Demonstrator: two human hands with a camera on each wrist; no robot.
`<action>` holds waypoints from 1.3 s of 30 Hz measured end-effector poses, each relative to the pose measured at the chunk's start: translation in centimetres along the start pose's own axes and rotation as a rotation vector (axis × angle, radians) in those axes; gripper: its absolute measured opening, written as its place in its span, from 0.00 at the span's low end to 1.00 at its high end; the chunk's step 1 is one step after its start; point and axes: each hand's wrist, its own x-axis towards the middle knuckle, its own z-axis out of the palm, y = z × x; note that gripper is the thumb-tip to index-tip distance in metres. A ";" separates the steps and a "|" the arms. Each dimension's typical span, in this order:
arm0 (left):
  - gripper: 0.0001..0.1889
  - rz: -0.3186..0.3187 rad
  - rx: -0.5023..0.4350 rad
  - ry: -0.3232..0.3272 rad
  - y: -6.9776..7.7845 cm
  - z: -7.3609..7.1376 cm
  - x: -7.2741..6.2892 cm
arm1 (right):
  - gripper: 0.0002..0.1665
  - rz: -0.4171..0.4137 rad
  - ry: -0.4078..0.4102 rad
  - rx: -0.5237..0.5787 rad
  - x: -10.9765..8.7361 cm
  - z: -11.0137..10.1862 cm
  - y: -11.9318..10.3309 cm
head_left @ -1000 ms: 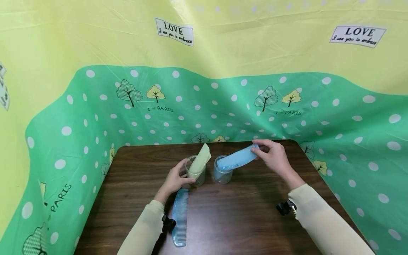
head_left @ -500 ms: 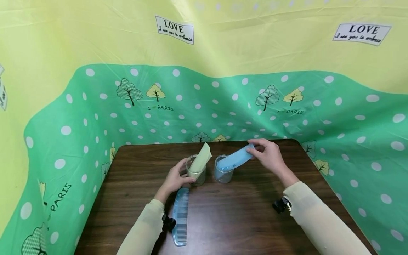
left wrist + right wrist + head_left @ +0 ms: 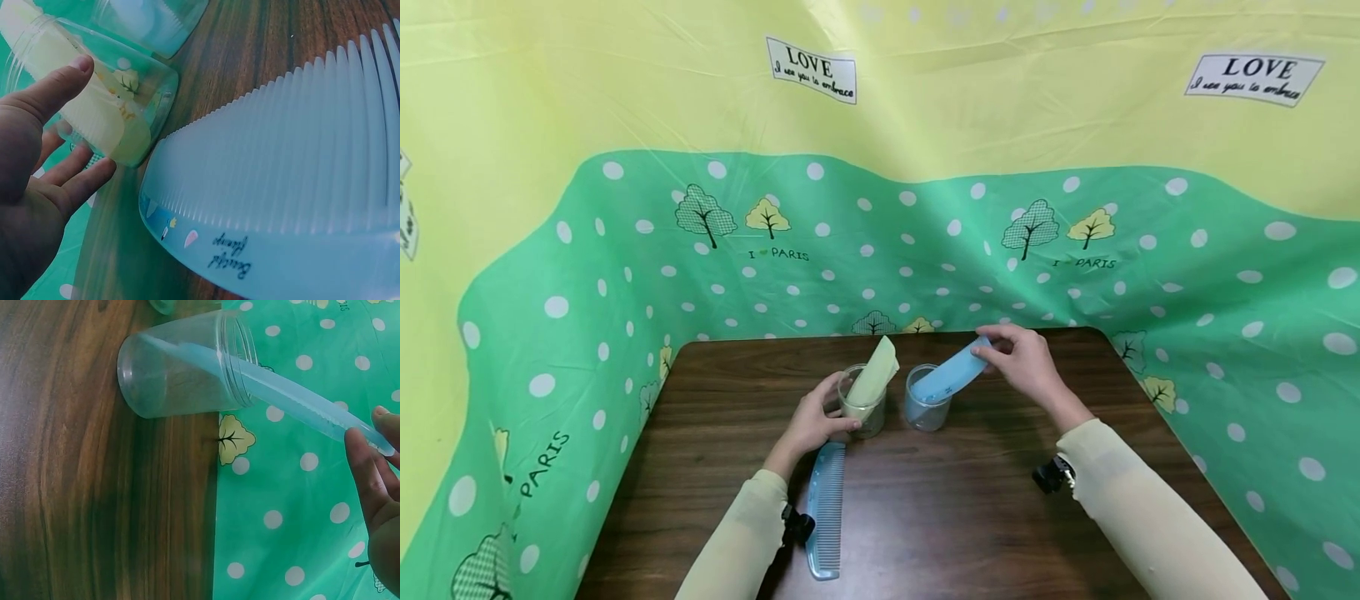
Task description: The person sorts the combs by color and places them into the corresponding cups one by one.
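Observation:
My left hand [image 3: 811,423] grips the left clear plastic jar [image 3: 871,423] from its left side, thumb and fingers about its wall. A pale yellow-green comb [image 3: 872,375] leans inside that jar, its upper end above the rim; whether there is more than one cannot be told. My right hand [image 3: 1026,362] pinches the upper end of a light blue comb [image 3: 294,397], whose lower part is tilted inside the right clear jar [image 3: 181,378]. Another blue comb [image 3: 826,517], with lettering in the left wrist view, lies flat beside my left forearm.
The dark wooden table [image 3: 970,517] carries both jars near its far half, a small gap between them. A green and yellow patterned cloth [image 3: 880,233] hangs behind the table and along its sides.
My right hand has moved a little left, bringing the blue comb slightly steeper and lower in the right jar. My left hand, its jar and the comb on the table have stayed put.

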 end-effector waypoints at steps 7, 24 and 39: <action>0.49 0.009 0.000 -0.003 0.0 0.0 -0.1 | 0.19 -0.002 -0.001 -0.020 0.2 0.4 0.4; 0.48 0.013 -0.007 0.005 -0.3 0.0 0.1 | 0.19 0.011 -0.065 -0.033 0.1 1.3 0.7; 0.47 -0.005 -0.030 0.003 -0.1 0.0 0.0 | 0.24 0.003 -0.104 -0.018 -0.5 0.4 1.2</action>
